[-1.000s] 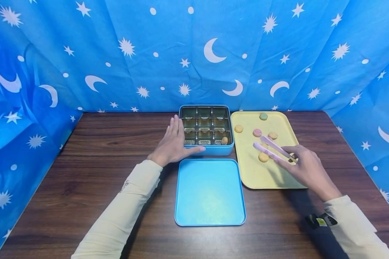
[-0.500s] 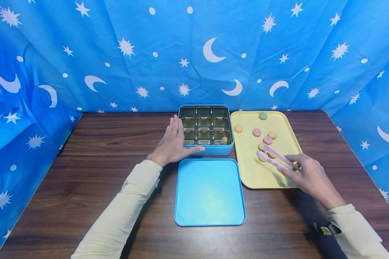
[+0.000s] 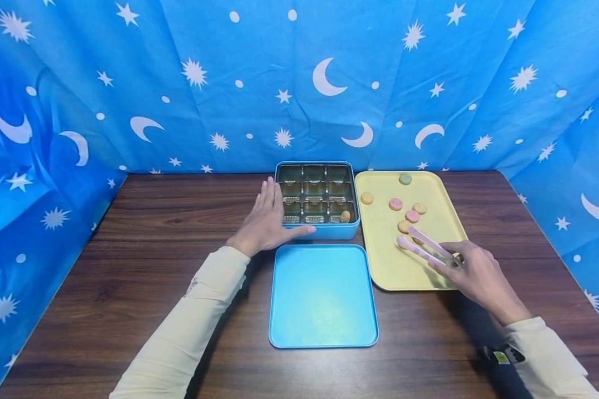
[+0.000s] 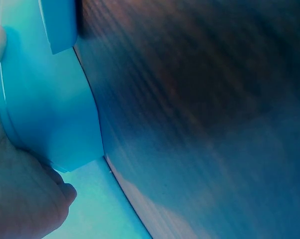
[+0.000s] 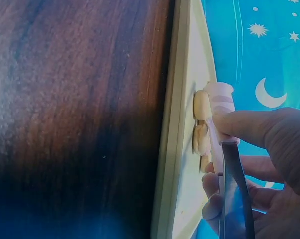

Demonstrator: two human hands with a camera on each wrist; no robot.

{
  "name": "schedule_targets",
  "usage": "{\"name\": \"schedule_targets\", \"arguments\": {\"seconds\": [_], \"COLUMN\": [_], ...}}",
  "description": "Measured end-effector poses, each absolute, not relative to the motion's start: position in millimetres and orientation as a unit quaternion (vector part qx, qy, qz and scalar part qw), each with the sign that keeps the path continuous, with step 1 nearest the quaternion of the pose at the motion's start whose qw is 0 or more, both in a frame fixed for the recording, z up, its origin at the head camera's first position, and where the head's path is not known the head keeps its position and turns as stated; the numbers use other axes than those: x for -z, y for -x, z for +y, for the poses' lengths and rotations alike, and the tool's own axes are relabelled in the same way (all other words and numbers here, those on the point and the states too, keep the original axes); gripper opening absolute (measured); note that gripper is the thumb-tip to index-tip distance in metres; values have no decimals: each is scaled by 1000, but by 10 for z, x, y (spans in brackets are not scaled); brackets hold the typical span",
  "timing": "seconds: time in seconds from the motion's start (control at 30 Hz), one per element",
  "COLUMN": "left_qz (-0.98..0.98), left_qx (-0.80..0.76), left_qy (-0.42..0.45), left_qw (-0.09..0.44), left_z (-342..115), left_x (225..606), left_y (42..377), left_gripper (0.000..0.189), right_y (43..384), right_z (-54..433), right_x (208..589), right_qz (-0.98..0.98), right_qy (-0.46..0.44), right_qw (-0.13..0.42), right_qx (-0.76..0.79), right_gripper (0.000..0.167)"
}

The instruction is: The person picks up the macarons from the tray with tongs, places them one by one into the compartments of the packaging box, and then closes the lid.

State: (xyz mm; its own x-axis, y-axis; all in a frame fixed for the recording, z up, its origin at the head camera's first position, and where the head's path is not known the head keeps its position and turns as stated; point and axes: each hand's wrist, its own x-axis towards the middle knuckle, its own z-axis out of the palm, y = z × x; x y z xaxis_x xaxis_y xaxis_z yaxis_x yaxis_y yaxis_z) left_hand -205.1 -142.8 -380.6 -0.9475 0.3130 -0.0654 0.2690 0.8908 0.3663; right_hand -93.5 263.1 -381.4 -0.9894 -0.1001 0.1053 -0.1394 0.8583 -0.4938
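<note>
My left hand (image 3: 262, 224) lies against the left front corner of a blue tin (image 3: 324, 231), its fingers straight along the side and its thumb along the front. A tan cookie (image 3: 345, 216) stands on edge in the front right compartment of the tin's gold insert. My right hand (image 3: 481, 277) holds pink-tipped tongs (image 5: 234, 194) by their arms, low over a yellow tray (image 3: 396, 277). The tong tips are at the yellow cookies (image 3: 404, 226) near the tray's middle, partly covering them. Whether the tips grip a cookie, I cannot tell.
In front of the tin lies its blue lid (image 3: 324, 299). On the tray are also pink cookies (image 3: 396, 204), a green cookie (image 3: 405, 179) at the back and a yellow cookie (image 3: 367, 198) at the left. A blue star-patterned cloth (image 3: 259, 111) hangs behind the table.
My right hand and the tongs have moved toward me and slightly right, down to the yellow cookies. A pink cookie formerly hidden by the tongs shows. The left hand has stayed still.
</note>
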Motion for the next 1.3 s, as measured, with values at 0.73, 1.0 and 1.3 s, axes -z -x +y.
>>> {"name": "schedule_targets", "arguments": {"seconds": [0.73,1.0,1.3], "left_qz": [970,971,971], "left_qx": [-177,-175,-175], "left_qy": [-150,-145,-151], "left_qw": [65,70,66], "left_z": [-1425,-1427,-1424], "left_x": [3806,3811,3799], "left_y": [2062,2072,2058], "left_gripper": [135,136,135], "right_y": [916,918,936], "right_z": [2610,2602,2564], "right_x": [3905,3882,3793], "right_qz": [-964,-963,-953], "right_qy": [-69,-70,-99], "right_qw": [41,53,100], "right_qx": [-253,-256,-268], "right_gripper": [41,41,39]}}
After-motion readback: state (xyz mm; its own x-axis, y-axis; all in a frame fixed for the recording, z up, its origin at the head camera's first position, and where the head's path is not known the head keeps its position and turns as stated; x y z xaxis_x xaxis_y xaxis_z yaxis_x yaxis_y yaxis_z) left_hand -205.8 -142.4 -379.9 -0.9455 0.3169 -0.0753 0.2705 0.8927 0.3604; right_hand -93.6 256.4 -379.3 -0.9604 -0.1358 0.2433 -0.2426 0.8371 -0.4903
